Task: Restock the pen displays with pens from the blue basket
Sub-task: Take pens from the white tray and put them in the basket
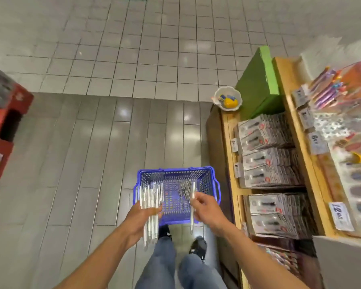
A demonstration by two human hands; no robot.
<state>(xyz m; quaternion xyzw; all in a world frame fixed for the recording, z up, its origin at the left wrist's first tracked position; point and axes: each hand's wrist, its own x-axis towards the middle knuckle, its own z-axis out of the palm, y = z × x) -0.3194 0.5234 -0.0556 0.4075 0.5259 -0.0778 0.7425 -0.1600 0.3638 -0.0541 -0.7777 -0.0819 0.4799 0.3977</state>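
left hand (141,215) grips a bundle of slim white pens (150,207), right hand (204,209) pinches one white pen (192,202) over the blue perforated plastic basket (196,174) on the floor. we'd square tips before loading.

A wooden shelf unit (227,130) holds stacked grey blister packs (265,151) with price tags (340,215). On its far end sit a green box (261,84) and a white bowl (228,98). Well left of it stands a red cardboard display (6,130).
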